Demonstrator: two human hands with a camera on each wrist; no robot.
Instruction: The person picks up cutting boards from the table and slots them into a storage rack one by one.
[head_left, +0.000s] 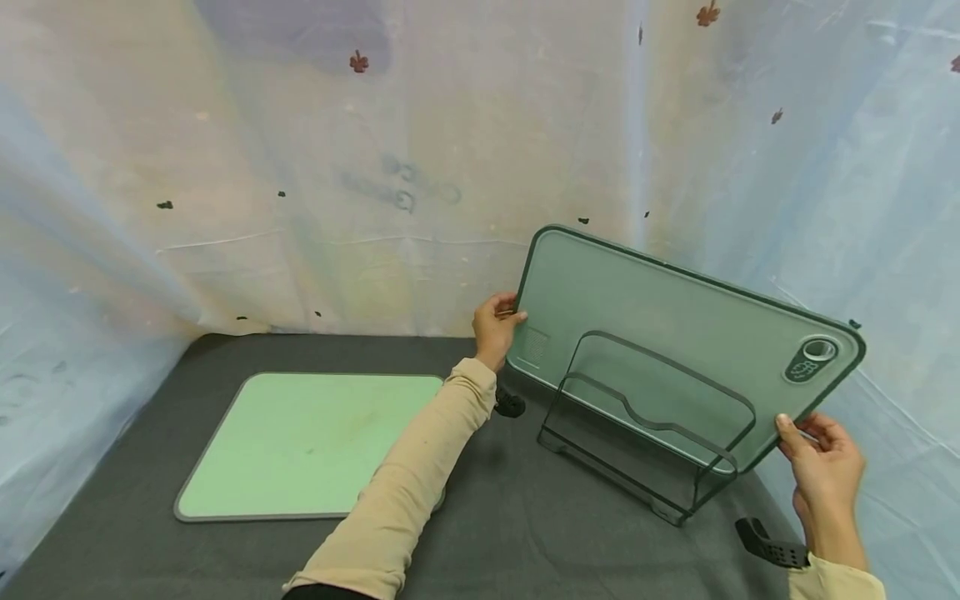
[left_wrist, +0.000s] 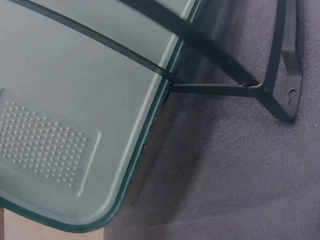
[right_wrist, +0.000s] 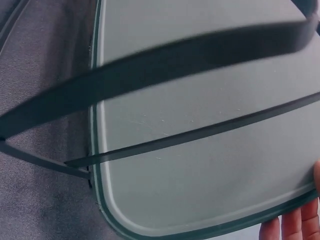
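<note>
A translucent green cutting board (head_left: pixel 675 292) with a hole at its upper right corner and a textured patch (left_wrist: pixel 42 142) at its lower left stands tilted on its long edge. My left hand (head_left: pixel 495 331) pinches its left short edge. At the lower right edge my right hand (head_left: pixel 827 467) grips it, thumb on the near face; its fingertips (right_wrist: pixel 292 225) show behind the rim in the right wrist view. Two hoops of a dark metal rack (head_left: pixel 663 427) cross in front of the board. Whether its lower edge rests on the rack, I cannot tell.
A light green board with a grey rim (head_left: pixel 300 450) lies flat on the dark grey tablecloth (head_left: pixel 517 533) to the left, partly covered by my left sleeve (head_left: pixel 405 483). Pale plastic sheeting (head_left: pixel 450 150) hangs behind the table and at both sides.
</note>
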